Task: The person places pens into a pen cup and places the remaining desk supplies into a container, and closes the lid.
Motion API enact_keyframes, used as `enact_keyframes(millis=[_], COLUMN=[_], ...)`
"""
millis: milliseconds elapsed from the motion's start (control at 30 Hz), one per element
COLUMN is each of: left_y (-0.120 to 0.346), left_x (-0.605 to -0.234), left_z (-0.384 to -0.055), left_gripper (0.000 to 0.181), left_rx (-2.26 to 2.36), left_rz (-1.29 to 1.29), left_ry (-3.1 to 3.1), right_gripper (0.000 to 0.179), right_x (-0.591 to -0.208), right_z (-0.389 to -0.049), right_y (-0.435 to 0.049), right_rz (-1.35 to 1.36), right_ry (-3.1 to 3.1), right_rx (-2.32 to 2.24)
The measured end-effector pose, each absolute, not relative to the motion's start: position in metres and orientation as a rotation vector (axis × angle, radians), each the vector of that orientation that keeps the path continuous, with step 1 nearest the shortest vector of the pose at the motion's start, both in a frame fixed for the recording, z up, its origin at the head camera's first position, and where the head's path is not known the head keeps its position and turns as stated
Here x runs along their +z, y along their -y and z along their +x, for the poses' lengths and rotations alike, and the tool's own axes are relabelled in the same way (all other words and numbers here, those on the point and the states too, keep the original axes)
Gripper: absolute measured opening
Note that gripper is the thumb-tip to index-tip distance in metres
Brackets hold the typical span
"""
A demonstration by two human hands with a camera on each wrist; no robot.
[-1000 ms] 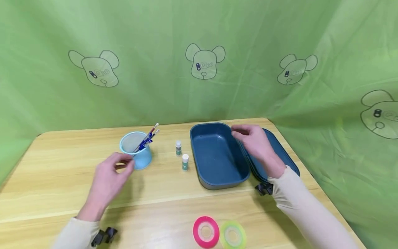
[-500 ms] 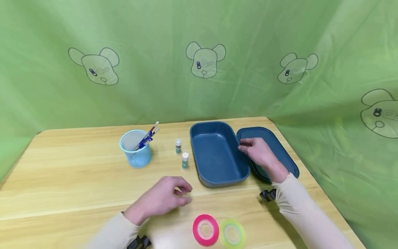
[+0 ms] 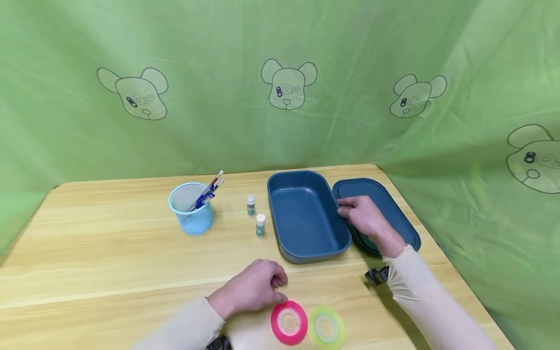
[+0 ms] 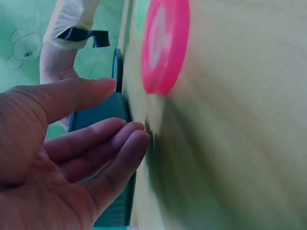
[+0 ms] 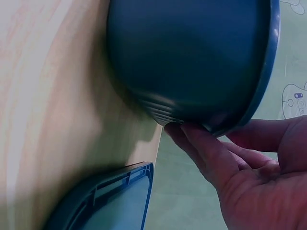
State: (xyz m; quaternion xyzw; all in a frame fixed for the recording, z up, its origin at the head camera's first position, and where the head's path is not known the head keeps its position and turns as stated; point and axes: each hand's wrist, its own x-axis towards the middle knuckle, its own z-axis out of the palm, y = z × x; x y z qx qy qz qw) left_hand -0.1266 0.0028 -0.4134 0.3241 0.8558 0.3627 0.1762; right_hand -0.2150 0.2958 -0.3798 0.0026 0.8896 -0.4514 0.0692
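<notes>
My left hand (image 3: 253,287) hovers low over the table beside a pink tape roll (image 3: 289,323). Its fingers are loosely bent with nothing between them, and the left wrist view shows a gap between thumb (image 4: 81,98) and fingers. A yellow-green tape roll (image 3: 326,328) lies flat just right of the pink one. At the right side of an open, empty dark blue box (image 3: 302,218) is my right hand (image 3: 366,218). Its fingertips (image 5: 192,132) touch the outer wall near the rim; the thumb tip is partly hidden.
The blue lid (image 3: 380,199) lies right of the box, under my right hand. Two small white-capped bottles (image 3: 260,226) stand left of the box. Farther left is a light blue cup (image 3: 195,221) with pens and pencils (image 3: 210,192). Green cloth (image 3: 218,131) hangs behind the table.
My left hand has moved from beside the pen cup rightward and nearer, to the pink tape roll. My right hand has lowered slightly from above the box's right rim to its side.
</notes>
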Motion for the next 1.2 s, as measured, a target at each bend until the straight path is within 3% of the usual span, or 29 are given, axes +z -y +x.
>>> enact_keyframes(millis=[1200], left_y=[-0.027], left_x=[-0.417], left_z=[-0.109], left_gripper=[0.024], left_rx=[0.544], left_rz=[1.177], left_ry=[-2.496], right_gripper=[0.040], right_x=[-0.385], right_z=[-0.213], right_y=[-0.297], right_rz=[0.040], right_ry=[-2.664], right_rx=[-1.392])
